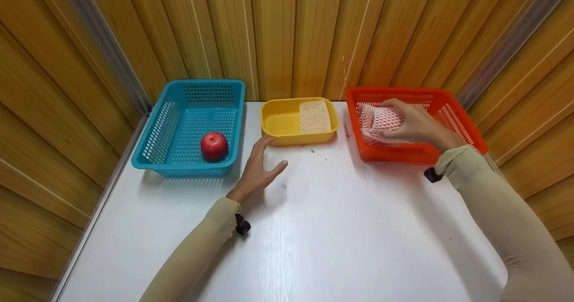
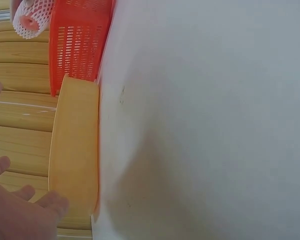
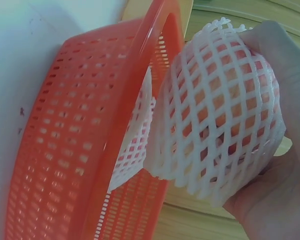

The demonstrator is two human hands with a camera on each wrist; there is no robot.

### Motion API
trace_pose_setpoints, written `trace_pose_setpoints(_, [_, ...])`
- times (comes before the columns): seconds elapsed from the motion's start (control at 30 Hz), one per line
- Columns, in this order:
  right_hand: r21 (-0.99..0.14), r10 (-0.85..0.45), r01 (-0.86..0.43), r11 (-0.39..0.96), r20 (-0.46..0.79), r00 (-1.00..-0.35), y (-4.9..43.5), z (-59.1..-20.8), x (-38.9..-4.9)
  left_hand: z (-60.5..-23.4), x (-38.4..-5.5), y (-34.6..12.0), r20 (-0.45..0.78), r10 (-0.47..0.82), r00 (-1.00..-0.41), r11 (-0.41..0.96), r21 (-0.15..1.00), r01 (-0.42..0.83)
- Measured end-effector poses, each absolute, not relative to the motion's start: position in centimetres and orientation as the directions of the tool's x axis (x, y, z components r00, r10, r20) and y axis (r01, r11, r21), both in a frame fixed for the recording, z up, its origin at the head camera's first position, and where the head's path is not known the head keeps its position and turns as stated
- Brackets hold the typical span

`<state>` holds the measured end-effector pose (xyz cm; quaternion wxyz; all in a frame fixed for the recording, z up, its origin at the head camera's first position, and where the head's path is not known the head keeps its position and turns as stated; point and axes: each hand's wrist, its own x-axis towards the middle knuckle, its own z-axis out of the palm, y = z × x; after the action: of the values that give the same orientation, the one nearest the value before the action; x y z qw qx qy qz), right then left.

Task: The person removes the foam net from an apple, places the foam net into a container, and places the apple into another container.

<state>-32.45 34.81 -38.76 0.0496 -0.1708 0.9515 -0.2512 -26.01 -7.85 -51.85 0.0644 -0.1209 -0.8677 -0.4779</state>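
Note:
My right hand grips a fruit in a white foam net over the red basket. Red skin shows through the mesh; the fruit's kind is hard to tell. Below it, a second white foam net with red showing through lies inside the basket. My left hand is spread with thumb out and holds nothing. Its fingertips are by the front left corner of the yellow container; whether they touch it I cannot tell. A flat cream foam net lies in that container's right half.
At the left stands a blue basket, with a red apple in its front right corner. The baskets and the container stand along the wood-panelled wall at the back of the white table.

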Motion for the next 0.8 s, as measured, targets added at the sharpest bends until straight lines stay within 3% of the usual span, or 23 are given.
trace_pose_setpoints(0.37, [-0.492, -0.395, -0.348, 0.798, 0.009, -0.919, 31.8, -38.2, -32.3, -51.8, -25.6, -8.0, 0.256, 0.161, -0.953, 0.483, 0.822, 0.302])
trace_pose_setpoints(0.8, [-0.483, -0.452, -0.41, 0.774, 0.032, -0.891, 28.5, -38.9, -32.0, -51.7, -25.1, -8.7, 0.184, 0.116, -0.976, 0.45, 0.866, 0.217])
